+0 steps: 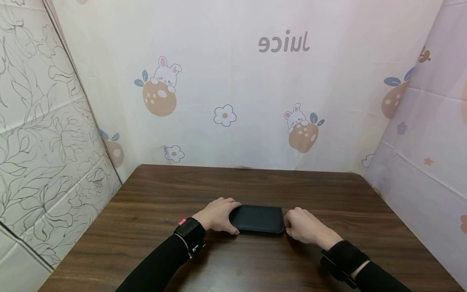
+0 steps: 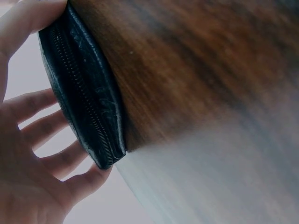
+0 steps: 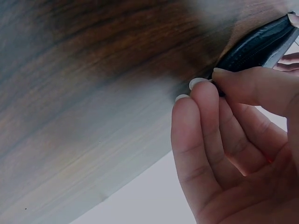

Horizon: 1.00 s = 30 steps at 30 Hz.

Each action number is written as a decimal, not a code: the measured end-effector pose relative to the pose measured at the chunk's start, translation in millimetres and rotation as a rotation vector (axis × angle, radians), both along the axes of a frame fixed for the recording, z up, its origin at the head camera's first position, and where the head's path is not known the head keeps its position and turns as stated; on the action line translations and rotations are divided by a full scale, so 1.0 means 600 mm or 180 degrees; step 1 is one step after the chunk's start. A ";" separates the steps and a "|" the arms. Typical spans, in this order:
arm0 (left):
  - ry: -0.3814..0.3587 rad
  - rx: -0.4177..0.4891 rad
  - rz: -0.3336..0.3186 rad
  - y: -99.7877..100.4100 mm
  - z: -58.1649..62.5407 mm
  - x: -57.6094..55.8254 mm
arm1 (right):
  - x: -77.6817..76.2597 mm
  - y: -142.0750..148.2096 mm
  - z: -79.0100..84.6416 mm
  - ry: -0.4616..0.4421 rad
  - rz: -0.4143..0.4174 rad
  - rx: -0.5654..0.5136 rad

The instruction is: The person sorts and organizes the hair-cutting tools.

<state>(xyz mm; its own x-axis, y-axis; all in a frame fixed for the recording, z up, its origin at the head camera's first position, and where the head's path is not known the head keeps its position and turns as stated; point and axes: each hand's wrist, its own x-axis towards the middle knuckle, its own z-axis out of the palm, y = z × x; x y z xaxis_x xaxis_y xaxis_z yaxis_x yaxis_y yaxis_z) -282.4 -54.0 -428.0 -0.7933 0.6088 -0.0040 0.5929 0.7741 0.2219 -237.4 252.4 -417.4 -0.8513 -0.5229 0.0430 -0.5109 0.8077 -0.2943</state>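
Note:
A black leather-like zip wallet point(image 1: 257, 219) lies flat on the brown wooden table point(image 1: 204, 182). My left hand point(image 1: 218, 215) holds its left end, thumb on the near side and fingers spread along the far side. In the left wrist view, the zipper point(image 2: 84, 91) runs along the wallet's edge with its teeth together. At the right end, my right hand point(image 1: 304, 227) has curled fingers. In the right wrist view, its thumb point(image 3: 247, 84) and forefinger pinch a small piece at the wallet's corner, seemingly the zipper pull, mostly hidden by the fingertips.
A pale curtain point(image 1: 233, 81) with rabbit and fruit prints hangs behind the table's far edge. Another curtain point(image 1: 40, 134) with line-drawn flowers hangs at the left, and a printed one point(image 1: 430, 162) at the right. Black bands wrap both wrists.

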 end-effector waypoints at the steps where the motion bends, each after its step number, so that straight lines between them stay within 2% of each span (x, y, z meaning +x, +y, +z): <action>1: 0.0000 0.0001 0.0001 0.000 0.000 0.000 | 0.000 0.000 0.000 0.0001 0.0008 -0.0003; 24: 0.0037 -0.0030 -0.0001 0.000 -0.002 -0.002 | 0.005 -0.005 0.002 0.0035 -0.0022 -0.0035; 30: 0.0028 -0.0027 -0.0003 0.000 0.001 0.000 | 0.006 -0.008 0.003 0.0005 -0.0102 0.0024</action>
